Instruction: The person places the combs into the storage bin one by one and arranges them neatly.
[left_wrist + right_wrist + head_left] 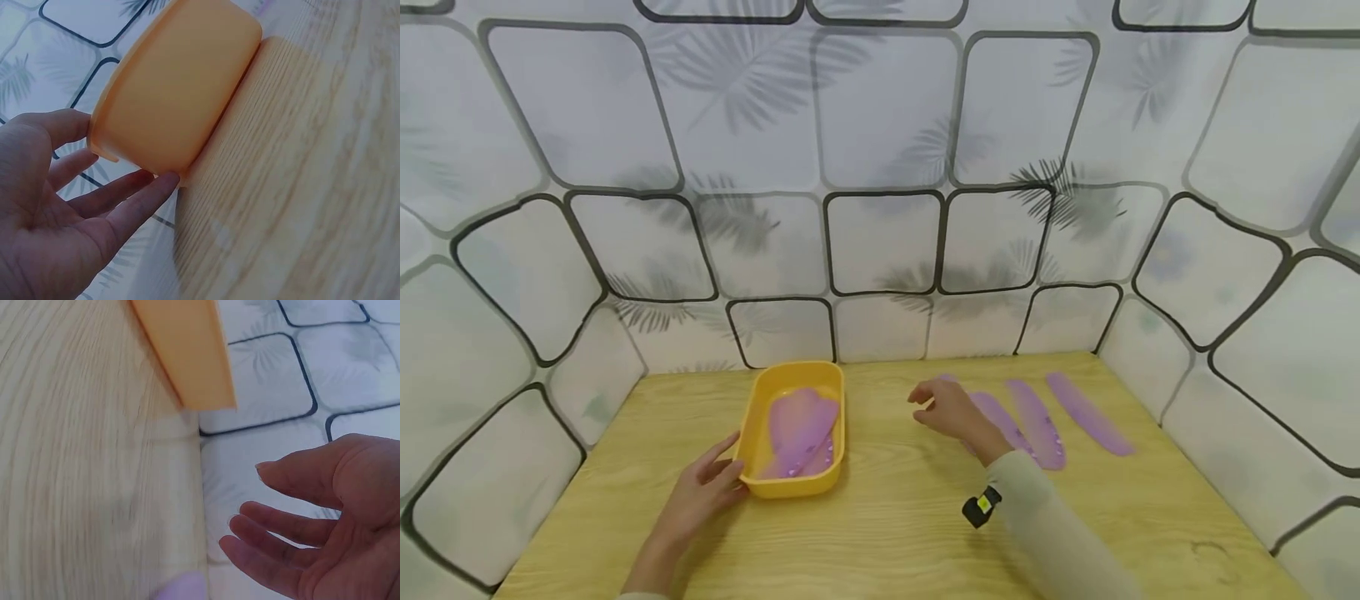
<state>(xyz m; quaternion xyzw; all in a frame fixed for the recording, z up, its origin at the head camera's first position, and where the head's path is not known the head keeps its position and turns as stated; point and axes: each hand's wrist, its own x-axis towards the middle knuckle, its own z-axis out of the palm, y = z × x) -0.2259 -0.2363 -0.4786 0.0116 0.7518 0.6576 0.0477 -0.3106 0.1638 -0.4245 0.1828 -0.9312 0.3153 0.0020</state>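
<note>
A yellow tray (837,467) with rounded corners stands on the table, left of centre. Inside it lie overlapping purple, translucent-looking pieces (801,425), one with shiny spots; their kind is unclear. My left hand (702,492) touches the tray's left side. The left wrist view shows its thumb at the rim and fairly straight fingertips against the outer wall (187,69). Over the table, right of the tray, my right hand (951,408) hangs with loosely bent fingers and nothing between them. Near and partly behind it lie several long purple strips (1037,421), some with shiny spots.
The table (880,533) has a light wood-grain top. Patterned white sheeting (887,250) stands behind it and along both sides. The outermost purple strip (1088,415) lies toward the right edge. A small black device (981,507) is on the right wrist.
</note>
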